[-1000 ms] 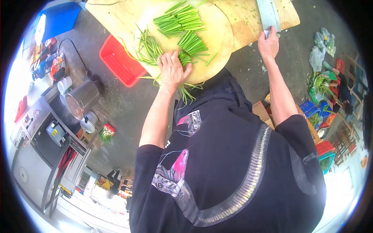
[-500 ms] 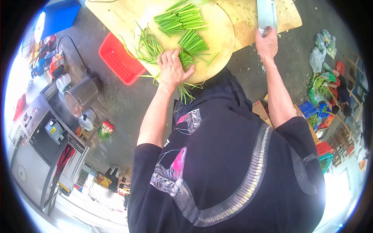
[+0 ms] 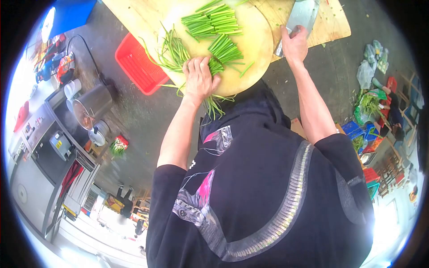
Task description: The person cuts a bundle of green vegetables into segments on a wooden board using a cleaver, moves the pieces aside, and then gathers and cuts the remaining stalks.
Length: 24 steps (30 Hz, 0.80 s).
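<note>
My left hand (image 3: 200, 79) is closed over a bunch of long green stalks (image 3: 216, 67), perhaps garlic scapes, pressing them on a round cutting board (image 3: 254, 56). Loose thin ends (image 3: 174, 48) spread to the left of the fingers, and a few hang over the near edge. Cut lengths (image 3: 225, 48) lie just beyond my left hand, and further up is a larger pile of cut stalks (image 3: 212, 21). My right hand (image 3: 295, 47) grips the handle of a cleaver (image 3: 304, 17), its broad blade tilted above the wooden table, right of the board.
The wooden table (image 3: 333, 27) carries the board. A red plastic basket (image 3: 138, 67) stands below its left edge. Further left are a large metal pot (image 3: 96, 105) and a bundle of greens (image 3: 119, 146) on the floor. Bags and crates (image 3: 355, 129) with vegetables lie at the right.
My right hand has moved left towards the board, and the cleaver has turned from upright to slanted. My left hand stays on the stalks.
</note>
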Tool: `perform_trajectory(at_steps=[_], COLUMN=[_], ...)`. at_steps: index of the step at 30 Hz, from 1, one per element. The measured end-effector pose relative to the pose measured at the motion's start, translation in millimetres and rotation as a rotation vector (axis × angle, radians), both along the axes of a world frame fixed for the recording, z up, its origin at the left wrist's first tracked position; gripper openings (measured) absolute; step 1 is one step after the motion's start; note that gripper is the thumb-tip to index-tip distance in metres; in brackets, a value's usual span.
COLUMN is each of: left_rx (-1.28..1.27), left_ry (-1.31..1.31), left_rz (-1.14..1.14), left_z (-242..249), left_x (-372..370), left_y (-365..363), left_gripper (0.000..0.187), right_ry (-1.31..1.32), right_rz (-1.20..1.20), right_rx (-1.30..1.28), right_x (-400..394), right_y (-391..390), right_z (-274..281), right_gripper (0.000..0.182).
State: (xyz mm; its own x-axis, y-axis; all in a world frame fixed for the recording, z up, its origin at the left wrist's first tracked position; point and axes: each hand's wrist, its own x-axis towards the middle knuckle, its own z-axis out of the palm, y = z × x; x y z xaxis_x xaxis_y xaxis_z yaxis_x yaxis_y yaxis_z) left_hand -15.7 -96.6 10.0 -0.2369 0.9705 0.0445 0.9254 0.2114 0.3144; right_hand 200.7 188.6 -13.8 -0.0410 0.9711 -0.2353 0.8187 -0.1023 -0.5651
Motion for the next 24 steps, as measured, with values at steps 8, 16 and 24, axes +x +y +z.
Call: perform_trajectory(at_steps=[8,16,24], left_rx=[0.009,-0.057,-0.076], left_ry=[-0.035,-0.026,-0.032], left_rz=[0.009,0.029,0.048], left_z=[0.7,0.4,-0.1], left_x=[-0.4,0.4,0.9], left_y=[1.5,0.8,-5.7], left_gripper=[0.076,0.076,0.076], right_ry=[0.017,0.217,0.291], right_rz=[0.691,1.389,1.207], right_rx=[0.524,0.466,0.490], right_x=[23.9,-5.2,-50.5], right_y=[-23.6,-90.0,-95.7], right_z=[38.5,30.6,16.4], right_gripper=[0.046,0.023,0.016])
